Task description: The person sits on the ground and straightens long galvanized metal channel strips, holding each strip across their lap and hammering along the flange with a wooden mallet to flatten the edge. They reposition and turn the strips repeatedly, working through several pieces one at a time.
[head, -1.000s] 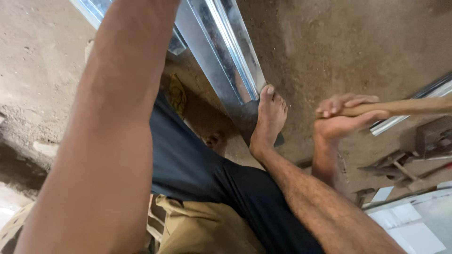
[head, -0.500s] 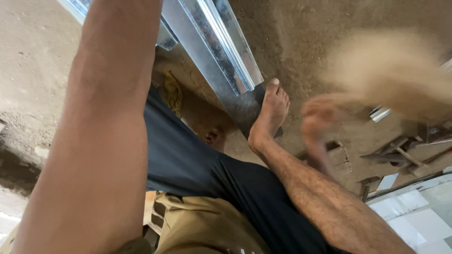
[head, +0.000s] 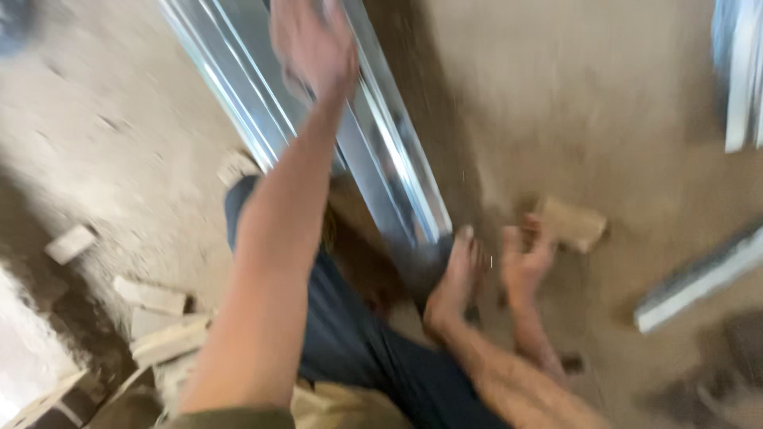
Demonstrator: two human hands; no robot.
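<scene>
**Hands at the metal channel, floor level**

Head view: The long silvery folded-metal channel lies diagonally on the dusty tan concrete floor. The left hand rests spread on the channel's upper stretch, blurred. A bare foot presses the channel's near end. Just right of that end, the right hand appears to touch a pale rectangular wooden block; whether it grips is unclear. Judged step: steadying the channel. A second grey metal strip lies further right; pale broken masonry pieces lie left of the channel.
</scene>
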